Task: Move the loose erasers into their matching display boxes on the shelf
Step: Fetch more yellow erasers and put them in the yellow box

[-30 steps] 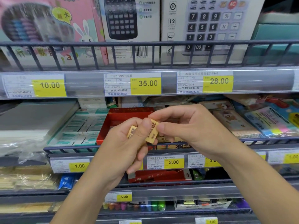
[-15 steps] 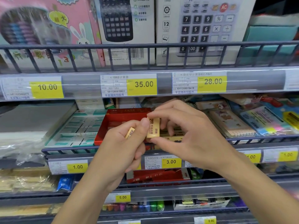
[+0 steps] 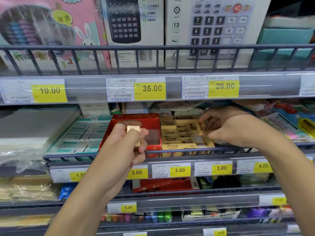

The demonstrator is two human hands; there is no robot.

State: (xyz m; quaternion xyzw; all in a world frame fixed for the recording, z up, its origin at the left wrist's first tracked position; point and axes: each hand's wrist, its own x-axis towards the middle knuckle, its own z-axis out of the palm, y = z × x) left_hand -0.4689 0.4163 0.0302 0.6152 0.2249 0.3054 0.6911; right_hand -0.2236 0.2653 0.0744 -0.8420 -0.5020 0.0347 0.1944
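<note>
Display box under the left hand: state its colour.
Red display box, nearly empty, beside the yellow box of erasers. The head view, the only one, shows it.

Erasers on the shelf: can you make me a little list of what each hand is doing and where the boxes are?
left hand: holds a tan eraser in front of the red box
right hand: fingers pinch a yellow eraser over the yellow box
red box: mostly empty, left of the yellow box
yellow box: nearly full of erasers
shelf rail: in front of both boxes
</note>
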